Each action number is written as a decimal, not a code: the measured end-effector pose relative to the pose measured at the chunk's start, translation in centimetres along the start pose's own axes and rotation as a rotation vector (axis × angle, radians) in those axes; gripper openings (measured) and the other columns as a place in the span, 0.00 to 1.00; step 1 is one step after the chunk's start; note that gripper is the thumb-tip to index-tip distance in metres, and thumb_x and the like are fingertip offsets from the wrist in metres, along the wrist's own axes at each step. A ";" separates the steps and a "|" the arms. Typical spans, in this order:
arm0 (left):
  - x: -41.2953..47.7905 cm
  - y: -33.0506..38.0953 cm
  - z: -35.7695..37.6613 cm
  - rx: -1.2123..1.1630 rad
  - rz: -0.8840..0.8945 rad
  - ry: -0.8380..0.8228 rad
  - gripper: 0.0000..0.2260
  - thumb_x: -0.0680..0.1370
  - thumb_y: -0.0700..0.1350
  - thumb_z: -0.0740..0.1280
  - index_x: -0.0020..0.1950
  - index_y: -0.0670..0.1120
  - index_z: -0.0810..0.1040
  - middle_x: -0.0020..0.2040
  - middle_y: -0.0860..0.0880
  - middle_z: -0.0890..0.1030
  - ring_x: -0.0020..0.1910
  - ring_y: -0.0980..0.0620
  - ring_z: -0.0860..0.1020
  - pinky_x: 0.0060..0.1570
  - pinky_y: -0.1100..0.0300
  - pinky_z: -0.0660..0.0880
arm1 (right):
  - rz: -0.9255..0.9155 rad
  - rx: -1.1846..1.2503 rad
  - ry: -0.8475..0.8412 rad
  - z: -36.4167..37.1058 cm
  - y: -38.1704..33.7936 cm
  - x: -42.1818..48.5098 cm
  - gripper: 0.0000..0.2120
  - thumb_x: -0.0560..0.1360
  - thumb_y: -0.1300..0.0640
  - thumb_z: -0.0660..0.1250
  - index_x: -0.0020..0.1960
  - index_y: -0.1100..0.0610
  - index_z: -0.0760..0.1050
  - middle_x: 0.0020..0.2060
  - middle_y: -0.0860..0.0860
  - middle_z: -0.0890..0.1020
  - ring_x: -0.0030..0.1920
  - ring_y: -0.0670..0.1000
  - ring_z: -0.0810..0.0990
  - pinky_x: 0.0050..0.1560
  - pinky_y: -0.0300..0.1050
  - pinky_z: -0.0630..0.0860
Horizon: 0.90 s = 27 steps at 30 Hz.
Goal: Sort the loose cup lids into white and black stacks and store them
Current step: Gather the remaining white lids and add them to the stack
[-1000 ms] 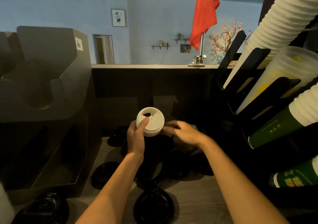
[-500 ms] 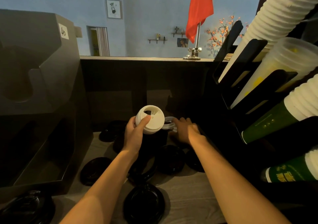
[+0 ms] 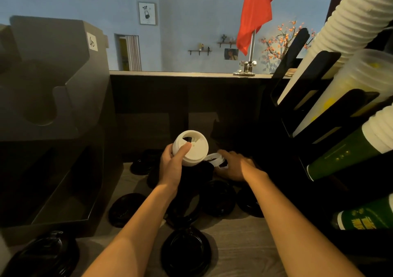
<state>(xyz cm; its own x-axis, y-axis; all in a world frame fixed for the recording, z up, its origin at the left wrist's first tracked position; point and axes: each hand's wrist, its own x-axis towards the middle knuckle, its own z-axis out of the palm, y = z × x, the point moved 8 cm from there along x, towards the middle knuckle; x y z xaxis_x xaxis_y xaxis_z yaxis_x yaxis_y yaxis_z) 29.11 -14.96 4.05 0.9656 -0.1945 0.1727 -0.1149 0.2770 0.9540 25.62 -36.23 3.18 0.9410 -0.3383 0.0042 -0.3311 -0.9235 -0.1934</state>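
Your right hand (image 3: 237,166) has dropped from beside the white stack (image 3: 191,149) onto a loose white lid (image 3: 213,157) at the back of the counter (image 3: 244,247). Your left hand (image 3: 171,165) has kept the stack raised in much the same place.

The left hand wraps the stack from below, thumb pressed on its top face. The right hand's fingers curl over the far rim of the white lid, which sits tilted just beside the stack and looks gripped. The thumb is hidden, so I judge that from the tilt alone.

You are in the gathering step, collecting whites before anything is stored. Black lids (image 3: 186,253) lie scattered between your forearms and towards the dark holder (image 3: 63,111) on your left, none of them stacked yet. The task is at an early stage.

The next move calls for the lid to be brought up and over the stack, turned the same way up as the ones below and centred so the rims nest. The left hand can tilt the stack towards the right to meet it. Check that only one lid comes up, as dark lids lie right under that hand. Press lightly, because the top of the stack is steadied only by the thumb.
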 end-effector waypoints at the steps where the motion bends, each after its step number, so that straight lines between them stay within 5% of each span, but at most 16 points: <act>1: 0.0 0.0 0.0 0.002 -0.003 0.001 0.18 0.77 0.54 0.73 0.64 0.49 0.78 0.58 0.47 0.81 0.57 0.47 0.80 0.54 0.53 0.78 | -0.007 0.006 0.022 -0.4 -0.2 -0.4 0.33 0.75 0.34 0.64 0.76 0.42 0.60 0.70 0.55 0.71 0.67 0.59 0.73 0.64 0.57 0.73; 6: -0.1 -0.1 0.0 0.023 -0.016 0.001 0.19 0.76 0.55 0.73 0.64 0.50 0.78 0.59 0.47 0.81 0.59 0.46 0.79 0.62 0.47 0.78 | -0.014 0.001 0.050 -1.1 -0.9 -2.2 0.30 0.77 0.38 0.66 0.76 0.44 0.62 0.69 0.53 0.73 0.66 0.57 0.74 0.61 0.51 0.73; 14: -1.3 1.6 -1.3 0.092 0.004 0.065 0.16 0.77 0.54 0.73 0.63 0.52 0.77 0.58 0.49 0.80 0.58 0.49 0.78 0.58 0.52 0.76 | -0.025 0.099 0.180 -1.3 -1.6 -4.2 0.32 0.74 0.36 0.67 0.73 0.47 0.67 0.66 0.51 0.77 0.65 0.55 0.75 0.62 0.52 0.74; 22: -1.5 2.4 -1.9 0.127 0.022 0.117 0.20 0.78 0.52 0.72 0.68 0.48 0.75 0.59 0.49 0.78 0.59 0.49 0.76 0.54 0.55 0.72 | 0.009 -0.016 0.416 -3.0 -1.3 -5.2 0.18 0.78 0.43 0.66 0.65 0.48 0.72 0.62 0.49 0.78 0.63 0.53 0.76 0.57 0.46 0.72; 27: -1.5 2.1 -1.6 0.149 0.020 0.104 0.17 0.78 0.53 0.72 0.65 0.50 0.76 0.56 0.51 0.78 0.56 0.51 0.77 0.49 0.57 0.72 | 0.000 0.037 0.545 -4.1 -0.9 -5.7 0.11 0.79 0.52 0.67 0.60 0.49 0.70 0.58 0.49 0.79 0.57 0.51 0.78 0.46 0.43 0.70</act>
<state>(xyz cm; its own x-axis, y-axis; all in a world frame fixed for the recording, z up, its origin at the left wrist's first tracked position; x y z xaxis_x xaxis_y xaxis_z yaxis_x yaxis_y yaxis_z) 27.76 -12.53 5.42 0.9808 -0.0901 0.1728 -0.1598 0.1358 0.9778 20.26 -34.23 7.34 0.7655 -0.3917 0.5104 -0.3189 -0.9200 -0.2277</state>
